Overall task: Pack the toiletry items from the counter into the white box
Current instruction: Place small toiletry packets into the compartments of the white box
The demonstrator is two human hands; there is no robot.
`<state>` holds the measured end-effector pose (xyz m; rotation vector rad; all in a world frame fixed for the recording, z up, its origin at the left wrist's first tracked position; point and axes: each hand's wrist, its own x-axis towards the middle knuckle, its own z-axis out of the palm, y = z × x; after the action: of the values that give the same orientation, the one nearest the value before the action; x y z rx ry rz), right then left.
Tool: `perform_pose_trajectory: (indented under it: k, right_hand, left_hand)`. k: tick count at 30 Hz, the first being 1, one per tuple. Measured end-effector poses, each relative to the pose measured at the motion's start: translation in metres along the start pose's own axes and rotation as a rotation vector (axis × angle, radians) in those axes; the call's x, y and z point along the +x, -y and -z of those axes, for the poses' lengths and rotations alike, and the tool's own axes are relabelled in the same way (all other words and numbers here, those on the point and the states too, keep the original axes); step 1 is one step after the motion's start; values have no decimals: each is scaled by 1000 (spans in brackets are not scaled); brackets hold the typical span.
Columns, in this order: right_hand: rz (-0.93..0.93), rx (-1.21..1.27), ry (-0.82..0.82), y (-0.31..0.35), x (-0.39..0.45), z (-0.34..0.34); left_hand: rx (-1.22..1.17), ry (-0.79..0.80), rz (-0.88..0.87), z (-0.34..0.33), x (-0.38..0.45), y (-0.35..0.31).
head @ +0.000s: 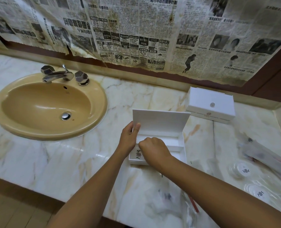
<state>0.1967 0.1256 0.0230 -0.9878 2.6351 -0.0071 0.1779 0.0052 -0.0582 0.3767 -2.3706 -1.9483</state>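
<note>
white box (177, 145): open on the marble worktop (70, 162), right of the sink (50, 104), lid up
left hand (129, 139): fingers pinch the lid's left edge
right hand (153, 149): fingers curled inside the box over a clear printed packet (138, 154); hold unclear
wrapped toiletries (240, 170): right of the box
</note>
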Motion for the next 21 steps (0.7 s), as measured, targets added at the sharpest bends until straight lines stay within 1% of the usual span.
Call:
perform_pose_trajectory:
  k: [3, 7, 16, 18, 21]
  right_hand:
    - [-82, 92, 76, 5, 1, -7]
    - [-107, 198, 154, 7, 5, -9]
    - [-101, 177, 219, 6, 7, -15]
    - [-74, 169, 174, 5, 5, -10]
    - [-39, 167, 16, 2, -6, 0]
  left_hand:
    - [1, -2, -3, 0, 0, 0]
    - [-5, -5, 4, 0, 0, 1]
    - [12, -8, -10, 0, 0, 1]
    - [11, -9, -13, 0, -1, 0]
    - [24, -16, -11, 0, -1, -2]
